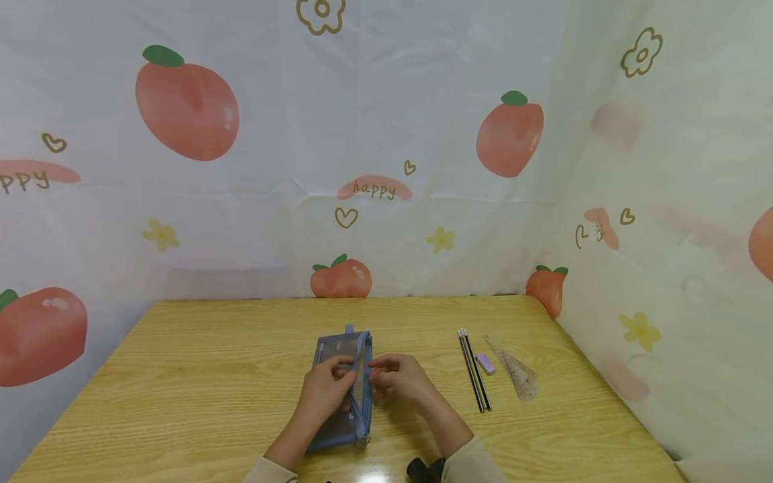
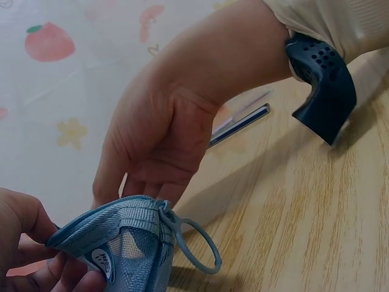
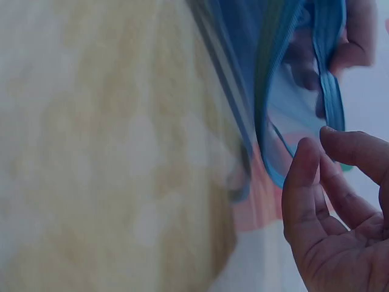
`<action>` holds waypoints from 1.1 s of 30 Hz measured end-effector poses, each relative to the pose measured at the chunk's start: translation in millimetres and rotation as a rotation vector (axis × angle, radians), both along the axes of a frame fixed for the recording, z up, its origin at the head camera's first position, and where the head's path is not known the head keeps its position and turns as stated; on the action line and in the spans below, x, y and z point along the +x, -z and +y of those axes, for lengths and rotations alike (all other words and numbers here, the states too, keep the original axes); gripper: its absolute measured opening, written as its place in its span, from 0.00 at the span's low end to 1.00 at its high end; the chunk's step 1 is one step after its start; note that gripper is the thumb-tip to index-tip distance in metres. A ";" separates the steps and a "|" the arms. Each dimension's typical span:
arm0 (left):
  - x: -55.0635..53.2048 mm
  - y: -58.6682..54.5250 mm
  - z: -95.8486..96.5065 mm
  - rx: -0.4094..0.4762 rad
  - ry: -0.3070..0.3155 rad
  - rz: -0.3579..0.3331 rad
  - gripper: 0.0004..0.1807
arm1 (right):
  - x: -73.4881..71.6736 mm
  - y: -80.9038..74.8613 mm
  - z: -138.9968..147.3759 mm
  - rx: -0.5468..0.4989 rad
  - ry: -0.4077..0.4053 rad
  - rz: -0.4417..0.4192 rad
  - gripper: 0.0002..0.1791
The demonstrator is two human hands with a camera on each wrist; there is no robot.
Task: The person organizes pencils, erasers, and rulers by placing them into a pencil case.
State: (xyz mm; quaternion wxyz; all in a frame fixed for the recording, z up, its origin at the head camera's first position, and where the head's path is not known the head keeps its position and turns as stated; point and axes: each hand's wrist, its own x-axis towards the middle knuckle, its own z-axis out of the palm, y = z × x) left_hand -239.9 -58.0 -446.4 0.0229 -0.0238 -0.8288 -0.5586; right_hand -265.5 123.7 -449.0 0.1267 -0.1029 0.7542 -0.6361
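A blue see-through zip pencil case [image 1: 338,435] stands on the table, with its zipper undone and its mouth parted. My left hand [image 1: 325,390] pinches one zipper edge between thumb and fingers; in the left wrist view the zip pull ring [image 2: 197,246] hangs from the near end. At the right side of the mouth is my right hand [image 1: 403,379], its fingers loosely bent. In the right wrist view, the right thumb and fingertips [image 3: 308,152] are right at the opening, with no object showing between them.
To the right lie several pencils [image 1: 474,372], a purple eraser [image 1: 486,363] and clear plastic rulers [image 1: 521,379] on the wooden table [image 1: 211,376]. A fruit-print curtain [image 1: 386,121] closes off the back and sides. A black device [image 2: 325,85] sits on the right wrist.
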 end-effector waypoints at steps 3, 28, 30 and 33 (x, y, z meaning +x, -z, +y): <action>0.0 -0.8 -0.5 0.000 -0.004 0.005 0.21 | -1.8 -4.8 7.2 0.025 0.044 0.021 0.19; 0.6 -1.9 -5.6 0.020 -0.011 0.005 0.21 | -14.8 -22.0 111.2 1.033 0.454 0.246 0.10; 0.5 -2.2 -5.4 0.023 -0.011 0.002 0.21 | -16.0 -19.2 112.6 1.053 0.454 0.283 0.09; 0.5 -1.8 -5.7 0.029 -0.007 -0.003 0.21 | -16.7 -15.9 113.9 1.064 0.452 0.320 0.10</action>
